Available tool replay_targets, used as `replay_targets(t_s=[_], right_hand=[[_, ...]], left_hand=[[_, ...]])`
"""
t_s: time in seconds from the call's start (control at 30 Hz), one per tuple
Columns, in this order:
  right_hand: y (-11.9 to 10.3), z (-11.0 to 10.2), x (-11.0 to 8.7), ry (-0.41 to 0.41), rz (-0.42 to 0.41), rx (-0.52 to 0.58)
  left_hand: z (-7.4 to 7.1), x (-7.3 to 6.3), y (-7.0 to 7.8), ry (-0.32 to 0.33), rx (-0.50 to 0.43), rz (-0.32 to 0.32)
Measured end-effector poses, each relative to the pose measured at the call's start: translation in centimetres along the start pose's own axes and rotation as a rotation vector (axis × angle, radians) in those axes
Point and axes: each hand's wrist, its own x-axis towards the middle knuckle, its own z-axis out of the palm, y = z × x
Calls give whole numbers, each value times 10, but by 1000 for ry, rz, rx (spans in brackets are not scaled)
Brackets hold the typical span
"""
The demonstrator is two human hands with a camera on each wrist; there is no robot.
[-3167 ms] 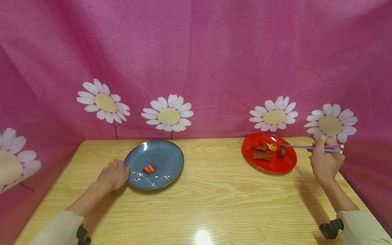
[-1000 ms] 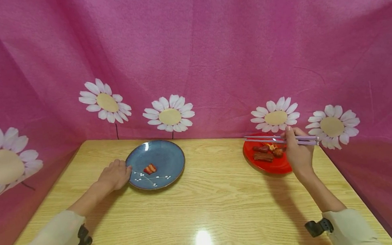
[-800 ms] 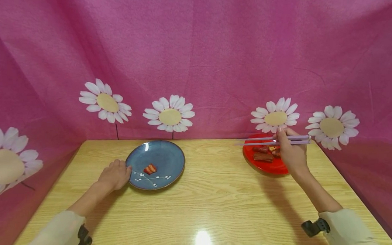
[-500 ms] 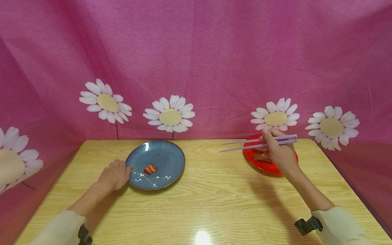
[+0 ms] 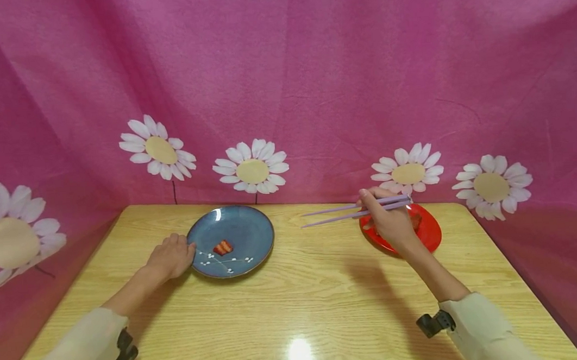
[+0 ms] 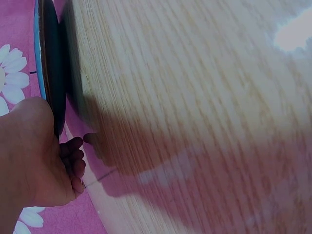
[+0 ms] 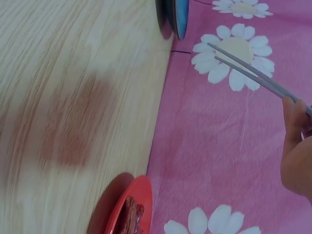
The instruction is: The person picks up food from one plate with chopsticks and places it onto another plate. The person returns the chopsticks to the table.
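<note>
Chopsticks [image 5: 332, 220] are running left to right, tips pointing left towards the blue plate [image 5: 249, 225]. Its food piece [image 5: 223, 247] is lying left of the tips, slightly nearer in head view; I am judging that leftward gap to be the key relation. My right hand [image 5: 389, 223] is gripping the chopsticks, tips slightly apart, and I am seeing nothing between them. This hand is hanging above the table [image 5: 299, 299], hiding the left part of the red plate [image 5: 430, 235] and some of its dark food [image 7: 130, 219]. My left hand [image 5: 172, 257] is lying nearer the food piece, holding the blue plate's left rim, thumb over the edge; the piece is sitting to its right, untouched
</note>
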Motion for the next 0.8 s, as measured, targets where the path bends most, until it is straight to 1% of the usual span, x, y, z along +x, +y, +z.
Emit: replay_targets(t_s=[0.13,0.33,0.43,0.6,0.8], right_hand=[[-1,11,3,-57,-22,8],[-3,24,7,-111,15,5],[-2,32,9,-126,13,11],[-3,47,15,-145,-13,25],[-5,65,19,-191,-9,13]], left_hand=[[0,0,1,-1,1,-6],[-2,-1,3,-10,-5,-13],[-3,-1,3,-19,-6,-19],[-3,1,4,-17,-3,-24],[-1,1,3,-21,-3,-24]])
